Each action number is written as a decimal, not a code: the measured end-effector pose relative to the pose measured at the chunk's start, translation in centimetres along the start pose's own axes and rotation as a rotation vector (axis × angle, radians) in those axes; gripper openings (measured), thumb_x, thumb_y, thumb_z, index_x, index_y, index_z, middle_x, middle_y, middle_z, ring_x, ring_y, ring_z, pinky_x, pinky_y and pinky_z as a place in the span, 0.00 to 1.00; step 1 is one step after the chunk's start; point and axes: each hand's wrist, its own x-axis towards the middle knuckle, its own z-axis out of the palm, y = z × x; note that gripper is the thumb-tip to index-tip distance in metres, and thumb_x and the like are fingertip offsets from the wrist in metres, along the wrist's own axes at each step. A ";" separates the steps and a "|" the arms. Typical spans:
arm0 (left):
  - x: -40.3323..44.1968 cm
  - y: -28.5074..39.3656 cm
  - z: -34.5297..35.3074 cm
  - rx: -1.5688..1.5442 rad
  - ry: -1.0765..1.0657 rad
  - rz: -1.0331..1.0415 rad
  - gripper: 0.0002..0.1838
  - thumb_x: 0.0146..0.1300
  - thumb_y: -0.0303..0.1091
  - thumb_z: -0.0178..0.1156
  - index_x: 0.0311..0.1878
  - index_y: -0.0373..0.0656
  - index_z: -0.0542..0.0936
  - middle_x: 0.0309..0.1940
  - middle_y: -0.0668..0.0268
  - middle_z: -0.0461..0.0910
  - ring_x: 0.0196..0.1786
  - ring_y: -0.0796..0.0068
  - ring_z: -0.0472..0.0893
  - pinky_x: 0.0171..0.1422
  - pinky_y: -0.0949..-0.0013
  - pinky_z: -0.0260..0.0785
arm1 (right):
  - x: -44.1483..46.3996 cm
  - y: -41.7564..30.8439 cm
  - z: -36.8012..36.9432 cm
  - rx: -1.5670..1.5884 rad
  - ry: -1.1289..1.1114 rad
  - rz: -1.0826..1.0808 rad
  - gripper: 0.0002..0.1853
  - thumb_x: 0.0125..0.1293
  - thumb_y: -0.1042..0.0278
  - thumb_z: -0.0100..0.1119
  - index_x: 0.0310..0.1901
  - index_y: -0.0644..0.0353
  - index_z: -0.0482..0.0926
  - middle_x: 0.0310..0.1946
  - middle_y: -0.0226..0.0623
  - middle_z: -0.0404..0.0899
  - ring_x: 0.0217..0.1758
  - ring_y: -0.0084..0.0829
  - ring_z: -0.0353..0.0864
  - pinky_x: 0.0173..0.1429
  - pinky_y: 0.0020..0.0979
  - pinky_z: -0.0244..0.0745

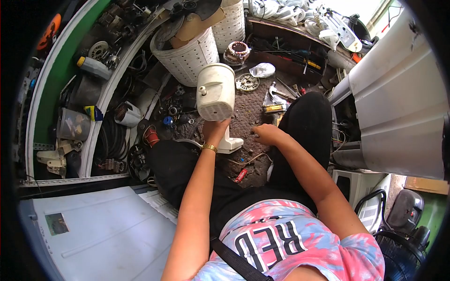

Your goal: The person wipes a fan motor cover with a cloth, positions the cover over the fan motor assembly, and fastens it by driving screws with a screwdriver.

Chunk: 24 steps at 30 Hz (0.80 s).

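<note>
1. Fan body (215,91), cream-coloured and scuffed with grime: its rounded, boxy head has a small knob (202,90) on the upper face and rows of narrow vent slots (216,111) across the end nearest you. Below, a pale stem runs down to a flat foot (230,145).

2. You have it in front of you, between your legs (302,136), above the dirty, littered floor (253,105). Whether the foot touches down, you cannot tell from this angle.

3. Your left hand (215,132) is clamped around the part just under the head. Your right hand (271,135) is apart from it, to the right of the stem, fingers curled; whether they pinch anything small cannot be told.

4. Beyond the head, slightly to your left, stands a white perforated tub (192,63), with dark, flat parts and brown cardboard (199,27) piled at its mouth. A second perforated tub (229,25) stands behind it.

5. Farther off, a dark brown tray (293,30) holds a jumble of tools, one with a yellow handle (313,64).

6. On the shelf to your left, a clear plastic tub (65,122) contains pale pieces too blurred to identify.
</note>
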 end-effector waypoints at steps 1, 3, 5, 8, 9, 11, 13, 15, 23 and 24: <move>0.0 0.0 0.0 -0.010 -0.001 0.005 0.31 0.52 0.57 0.65 0.52 0.42 0.81 0.49 0.53 0.82 0.50 0.51 0.81 0.54 0.56 0.73 | 0.0 0.1 0.0 0.000 -0.002 0.000 0.20 0.61 0.57 0.62 0.52 0.58 0.77 0.40 0.52 0.83 0.46 0.52 0.82 0.51 0.49 0.76; 0.0 -0.2 0.2 -0.027 -0.002 0.000 0.31 0.53 0.57 0.64 0.52 0.44 0.81 0.49 0.54 0.82 0.50 0.51 0.81 0.54 0.56 0.73 | -0.1 0.0 -0.1 -0.001 -0.004 0.001 0.20 0.61 0.57 0.62 0.52 0.57 0.77 0.40 0.52 0.83 0.46 0.52 0.82 0.51 0.49 0.76; 0.0 -0.4 0.2 -0.031 -0.003 -0.001 0.30 0.53 0.57 0.64 0.52 0.44 0.81 0.49 0.55 0.82 0.50 0.52 0.81 0.54 0.56 0.73 | -0.1 -0.1 -0.2 -0.002 -0.006 0.003 0.21 0.61 0.57 0.62 0.52 0.57 0.76 0.40 0.52 0.83 0.46 0.52 0.82 0.51 0.48 0.76; 0.1 -0.3 0.1 -0.023 -0.010 -0.016 0.30 0.53 0.56 0.65 0.52 0.44 0.81 0.49 0.55 0.82 0.50 0.52 0.81 0.54 0.56 0.73 | -0.3 -0.3 -0.4 0.016 0.006 0.010 0.20 0.61 0.57 0.62 0.52 0.57 0.77 0.40 0.52 0.83 0.46 0.52 0.82 0.51 0.48 0.76; 0.1 -0.1 0.1 -0.024 -0.017 -0.031 0.30 0.53 0.56 0.65 0.52 0.44 0.81 0.49 0.55 0.83 0.50 0.52 0.81 0.54 0.56 0.73 | -0.3 -0.3 -0.4 0.013 0.004 0.012 0.20 0.61 0.57 0.62 0.52 0.57 0.77 0.40 0.52 0.83 0.46 0.51 0.82 0.51 0.48 0.76; 0.1 -0.1 0.0 -0.033 -0.013 -0.040 0.29 0.53 0.56 0.65 0.51 0.44 0.82 0.48 0.55 0.83 0.49 0.53 0.82 0.53 0.56 0.73 | -0.3 -0.4 -0.5 0.007 0.001 0.016 0.20 0.61 0.57 0.62 0.52 0.57 0.77 0.40 0.52 0.83 0.46 0.51 0.82 0.50 0.48 0.77; 0.1 -0.2 0.2 -0.047 0.009 -0.026 0.28 0.53 0.55 0.65 0.50 0.43 0.82 0.47 0.54 0.83 0.49 0.53 0.82 0.52 0.56 0.74 | -0.2 -0.4 -0.5 0.007 -0.002 0.021 0.20 0.61 0.57 0.62 0.52 0.56 0.77 0.39 0.52 0.83 0.46 0.51 0.82 0.50 0.48 0.77; -0.1 0.0 0.1 -0.082 0.040 -0.028 0.26 0.50 0.54 0.66 0.45 0.43 0.84 0.43 0.55 0.85 0.47 0.54 0.83 0.50 0.57 0.75 | -0.1 -0.3 -0.3 0.008 -0.003 0.024 0.20 0.61 0.57 0.62 0.52 0.56 0.77 0.39 0.52 0.83 0.46 0.51 0.82 0.50 0.48 0.77; -0.1 -0.1 0.2 -0.131 0.061 -0.024 0.25 0.49 0.53 0.66 0.43 0.43 0.84 0.40 0.56 0.85 0.46 0.54 0.84 0.49 0.57 0.75 | -0.2 -0.5 -0.5 -0.007 -0.020 0.036 0.20 0.61 0.56 0.63 0.51 0.56 0.76 0.40 0.51 0.83 0.46 0.51 0.82 0.50 0.48 0.77; 0.0 -0.3 0.2 -0.135 0.058 -0.028 0.25 0.49 0.53 0.66 0.43 0.43 0.84 0.40 0.56 0.85 0.46 0.53 0.84 0.48 0.57 0.75 | -0.2 -0.5 -0.6 -0.006 -0.019 0.035 0.20 0.61 0.56 0.63 0.52 0.56 0.76 0.40 0.51 0.83 0.46 0.51 0.82 0.50 0.48 0.77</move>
